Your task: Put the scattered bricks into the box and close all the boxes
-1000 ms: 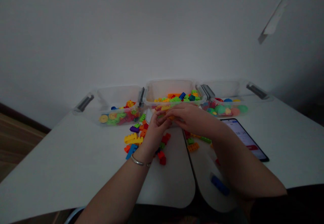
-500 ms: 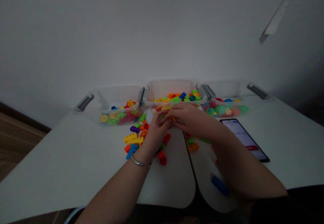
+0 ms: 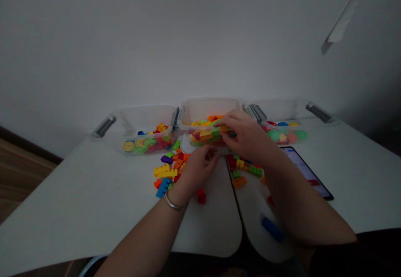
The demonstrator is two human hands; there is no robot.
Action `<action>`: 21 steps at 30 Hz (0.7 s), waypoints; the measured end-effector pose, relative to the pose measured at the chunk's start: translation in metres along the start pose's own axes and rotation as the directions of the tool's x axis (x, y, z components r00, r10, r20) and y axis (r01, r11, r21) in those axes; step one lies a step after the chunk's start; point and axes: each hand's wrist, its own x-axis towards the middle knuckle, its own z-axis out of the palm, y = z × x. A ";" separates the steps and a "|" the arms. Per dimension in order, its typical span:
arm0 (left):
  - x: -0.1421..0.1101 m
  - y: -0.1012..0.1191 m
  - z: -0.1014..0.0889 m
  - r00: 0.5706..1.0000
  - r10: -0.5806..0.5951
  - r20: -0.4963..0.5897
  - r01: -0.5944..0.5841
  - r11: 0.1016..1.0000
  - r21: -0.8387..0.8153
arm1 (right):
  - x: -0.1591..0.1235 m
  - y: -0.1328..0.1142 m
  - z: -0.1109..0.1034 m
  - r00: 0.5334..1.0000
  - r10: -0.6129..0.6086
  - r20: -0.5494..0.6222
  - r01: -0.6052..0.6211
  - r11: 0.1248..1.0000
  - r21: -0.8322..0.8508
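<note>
My right hand point(image 3: 242, 135) is raised over the front of the middle clear bin point(image 3: 209, 101), its thumb and fingers closed on an orange toy brick point(image 3: 223, 129). Bricks inside that bin show behind the fingertips. Lower and to the left, my left hand point(image 3: 199, 166) hovers above the loose pile, fingers loosely curled and apart from the thumb, with nothing visible in them. Beside it lie yellow bricks point(image 3: 165, 171), a blue brick point(image 3: 163, 187) and a purple brick point(image 3: 166, 159). The left hand and forearm hide part of the pile.
A left clear bin point(image 3: 147, 114) holds wheels and small pieces; a right clear bin point(image 3: 278, 108) holds round coloured pieces. A phone point(image 3: 308, 172) lies by my right forearm. Green bricks point(image 3: 256, 170) and a dark blue brick point(image 3: 272, 228) rest right of the table gap point(image 3: 236, 202).
The hands were together over the pile and have parted. My right hand has moved up and right to the middle bin with the orange brick; the left has dropped slightly.
</note>
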 end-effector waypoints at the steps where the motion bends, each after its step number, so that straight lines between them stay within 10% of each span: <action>1: -0.002 0.001 0.000 0.999 0.027 0.040 -0.033 0.989 0.148 | 0.000 0.001 0.000 0.999 0.021 -0.044 -0.021 1.000 -0.008; 8: -0.009 0.007 0.000 0.979 -0.017 0.204 -0.105 0.810 0.577 | -0.001 0.014 0.003 0.974 0.135 -0.183 -0.145 0.988 -0.048; 21: -0.010 0.003 0.000 0.963 -0.126 0.237 -0.058 0.763 0.643 | 0.001 0.026 0.010 0.957 0.215 -0.198 -0.244 0.960 -0.136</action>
